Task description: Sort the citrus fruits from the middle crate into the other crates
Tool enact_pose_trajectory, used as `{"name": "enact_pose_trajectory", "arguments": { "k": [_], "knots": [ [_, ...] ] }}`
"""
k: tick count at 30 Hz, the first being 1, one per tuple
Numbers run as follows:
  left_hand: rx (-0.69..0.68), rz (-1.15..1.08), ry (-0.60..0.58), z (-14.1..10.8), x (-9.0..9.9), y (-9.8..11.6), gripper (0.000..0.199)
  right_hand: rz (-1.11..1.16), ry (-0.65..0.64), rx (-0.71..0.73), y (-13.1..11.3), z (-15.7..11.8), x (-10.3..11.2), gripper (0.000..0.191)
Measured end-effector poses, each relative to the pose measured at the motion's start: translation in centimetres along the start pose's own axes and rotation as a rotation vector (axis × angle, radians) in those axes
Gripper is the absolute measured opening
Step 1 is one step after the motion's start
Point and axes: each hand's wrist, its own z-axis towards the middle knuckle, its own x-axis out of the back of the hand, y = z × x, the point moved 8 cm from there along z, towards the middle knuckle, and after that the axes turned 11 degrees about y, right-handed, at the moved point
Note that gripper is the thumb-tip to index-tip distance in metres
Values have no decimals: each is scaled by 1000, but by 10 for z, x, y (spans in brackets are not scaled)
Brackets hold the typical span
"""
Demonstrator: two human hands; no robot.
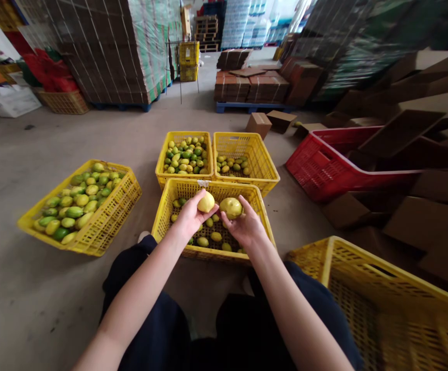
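In the head view, two yellow fruits are held up over the near yellow crate (213, 184), one in each bare hand. The left fruit (206, 202) is grasped in the left hand (189, 217), its outer side cupped by the fingers and its upper face left exposed. It is seen as rounded and an even, pale lemon yellow, with a smooth-looking skin on which no green is made out. The right fruit (230, 207) is gripped in the right hand (249, 225), cradled from beneath and along its outer side. It is shown as larger and more oblong, coloured a duller, slightly greenish yellow, and its surface is marked by small darker spots and bright glints. The two fruits are kept apart by a narrow gap; how firmly either is squeezed cannot be told.

Below the hands, loose yellow and green fruits (216, 236) are scattered on the floor of the near crate. Just beyond it, two more yellow crates are set side by side: the far left crate (161, 164) is well filled with mixed green and yellow fruits, while in the far right crate (260, 154) a smaller group is gathered towards the near left. At the left, a tilted crate (111, 226) is heaped with greener, longer-looking fruits.
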Motion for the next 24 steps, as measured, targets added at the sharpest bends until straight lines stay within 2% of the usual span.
{"name": "enact_pose_trajectory", "arguments": {
  "k": [1, 3, 6, 9, 11, 16, 19, 22, 24],
  "knots": [
    [-90, 44, -10, -1, 0, 5, 9, -35, -9, 38, -2, 0, 0, 15],
    [-338, 139, -15, -7, -1, 21, 26, -111, -44, 190, -9, 1, -1, 12],
    [-688, 282, -50, -23, -7, 42, 46, -272, -87, 630, -32, -10, -6, 39],
    [-846, 356, -106, -38, -13, 50, 44, -474, -94, 1041, -45, -32, -14, 49],
    [-927, 399, -129, -45, -16, 53, 40, -544, -95, 1175, -46, -41, -18, 48],
    [-1274, 672, -180, -60, -25, 56, 39, -498, -86, 1292, -48, -48, -18, 58],
    [-1436, 775, -153, -65, -25, 57, 37, -495, -73, 1317, -49, -49, -17, 54],
    [-1441, 760, -101, -62, -20, 61, 38, -546, -42, 1350, -51, -53, -17, 52],
    [-1329, 709, -127, -55, -19, 62, 42, -542, -52, 1308, -52, -52, -17, 53]
  ]
}}
